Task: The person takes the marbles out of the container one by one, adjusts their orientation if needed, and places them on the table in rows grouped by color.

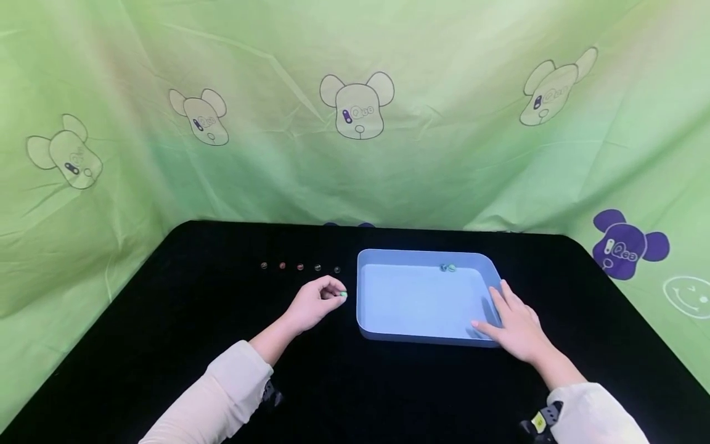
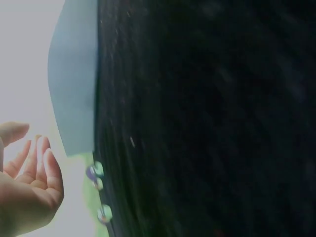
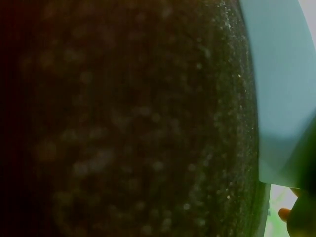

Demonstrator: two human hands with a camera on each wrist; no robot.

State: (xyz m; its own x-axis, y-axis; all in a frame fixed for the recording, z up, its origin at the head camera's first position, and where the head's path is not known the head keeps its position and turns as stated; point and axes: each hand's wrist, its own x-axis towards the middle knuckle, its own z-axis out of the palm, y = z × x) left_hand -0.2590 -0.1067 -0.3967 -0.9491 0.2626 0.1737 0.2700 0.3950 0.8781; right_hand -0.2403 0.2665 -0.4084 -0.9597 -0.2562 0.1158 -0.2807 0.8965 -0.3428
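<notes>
Just left of the tray, my left hand (image 1: pixel 315 303) pinches a small green marble (image 1: pixel 344 294) between thumb and fingers. In the left wrist view that hand (image 2: pixel 32 187) shows at the left edge, its marble hidden. My right hand (image 1: pixel 517 328) lies with spread fingers over the right rim of the blue rectangular tray (image 1: pixel 416 302). Inside the tray, near its far right corner, sit a bluish marble (image 1: pixel 443 267) and a green marble (image 1: pixel 452 268) side by side. In the right wrist view, only a dark part of the right hand (image 3: pixel 301 217) shows beside the tray wall (image 3: pixel 281 98).
A row of several small marbles (image 1: pixel 301 267) lies on the black tabletop (image 1: pixel 222 296), left of the tray and beyond my left hand. Green printed cloth (image 1: pixel 266 166) hangs behind the table and along its sides.
</notes>
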